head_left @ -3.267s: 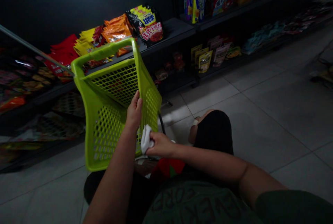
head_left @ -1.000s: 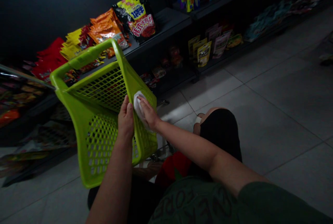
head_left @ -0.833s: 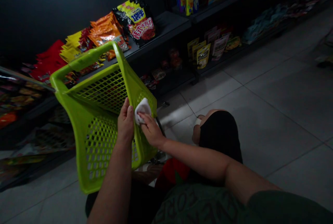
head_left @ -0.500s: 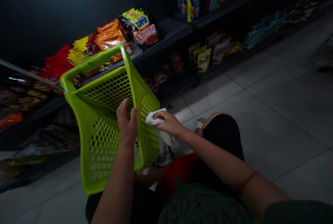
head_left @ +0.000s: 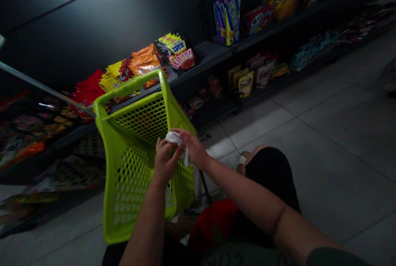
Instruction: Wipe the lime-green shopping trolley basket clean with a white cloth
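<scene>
A crumpled white cloth (head_left: pixel 173 137) is bunched between my two hands, over the right side of a lime-green shopping basket (head_left: pixel 107 175). My right hand (head_left: pixel 194 148) is closed on the cloth from the right, and a loose end hangs below its fingers. From the left, my left hand (head_left: pixel 166 161) pinches the cloth with thumb and fingertips. The basket has perforated walls and a thick handle at its upper end. It stands tilted in view, close in front of my knees.
Snack packets, among them orange bags (head_left: pixel 145 62) and black noodle packs (head_left: pixel 179 53), line the dark shelf (head_left: pixel 210 53) behind the basket. A metal rod (head_left: pixel 46 88) runs in from the left to the basket's handle. Grey floor tiles (head_left: pixel 324 134) extend to the right.
My left hand, open and apart before, has moved right and now grips the cloth alongside my right hand. The view has shifted, so basket and shelves sit lower and farther right.
</scene>
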Action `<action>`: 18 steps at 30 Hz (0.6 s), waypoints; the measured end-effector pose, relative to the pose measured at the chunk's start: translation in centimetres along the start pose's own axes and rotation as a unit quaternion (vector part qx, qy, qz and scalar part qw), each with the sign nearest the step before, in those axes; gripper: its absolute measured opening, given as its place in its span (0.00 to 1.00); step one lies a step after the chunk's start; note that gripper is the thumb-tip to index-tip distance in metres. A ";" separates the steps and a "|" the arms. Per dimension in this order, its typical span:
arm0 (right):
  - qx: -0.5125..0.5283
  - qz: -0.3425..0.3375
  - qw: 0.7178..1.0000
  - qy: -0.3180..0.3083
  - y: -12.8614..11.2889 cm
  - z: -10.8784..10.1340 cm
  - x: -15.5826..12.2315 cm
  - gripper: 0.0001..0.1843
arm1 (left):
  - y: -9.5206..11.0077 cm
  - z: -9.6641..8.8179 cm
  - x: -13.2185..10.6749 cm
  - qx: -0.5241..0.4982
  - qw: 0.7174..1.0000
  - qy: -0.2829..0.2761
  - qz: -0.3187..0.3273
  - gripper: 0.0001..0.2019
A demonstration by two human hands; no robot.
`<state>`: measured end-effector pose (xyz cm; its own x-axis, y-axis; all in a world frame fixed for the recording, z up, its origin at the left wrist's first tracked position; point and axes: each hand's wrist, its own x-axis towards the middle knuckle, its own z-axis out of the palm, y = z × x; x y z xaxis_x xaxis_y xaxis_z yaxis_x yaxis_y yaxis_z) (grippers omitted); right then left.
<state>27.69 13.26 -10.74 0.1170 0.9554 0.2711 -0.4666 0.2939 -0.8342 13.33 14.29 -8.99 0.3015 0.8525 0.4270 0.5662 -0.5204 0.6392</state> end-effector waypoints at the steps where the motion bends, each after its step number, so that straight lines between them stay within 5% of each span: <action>1: -0.024 -0.025 0.999 -0.017 0.2 0.2 -0.4 0.23 | 0.0 -0.1 -0.1 -0.013 1.000 -0.014 0.002 0.08; 5: -0.094 -0.044 0.995 -0.001 1.2 -1.7 1.0 0.24 | 0.2 -0.1 -0.3 -0.077 0.995 -0.056 -0.028 0.12; 9: -0.095 0.047 0.986 0.131 3.5 -4.4 6.3 0.26 | 0.2 0.9 0.0 -0.152 0.981 0.039 -0.113 0.22; 12: -0.159 0.107 0.972 0.133 5.4 -4.3 8.7 0.18 | -0.2 1.3 0.3 -0.152 0.965 0.047 -0.207 0.31; 15: -0.222 0.098 0.964 0.106 6.7 -2.4 7.2 0.14 | -0.7 1.5 0.6 -0.150 0.941 0.008 -0.304 0.28; 18: -0.240 0.053 0.963 0.109 7.1 -0.1 1.5 0.18 | -1.2 1.7 0.7 -0.158 0.938 0.027 -0.306 0.25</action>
<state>24.67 16.76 -16.35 0.2975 0.9486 0.1082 -0.0336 0.1236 -0.9918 14.16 15.55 -10.53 -0.0506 0.9971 -0.0565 0.3620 0.0710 0.9295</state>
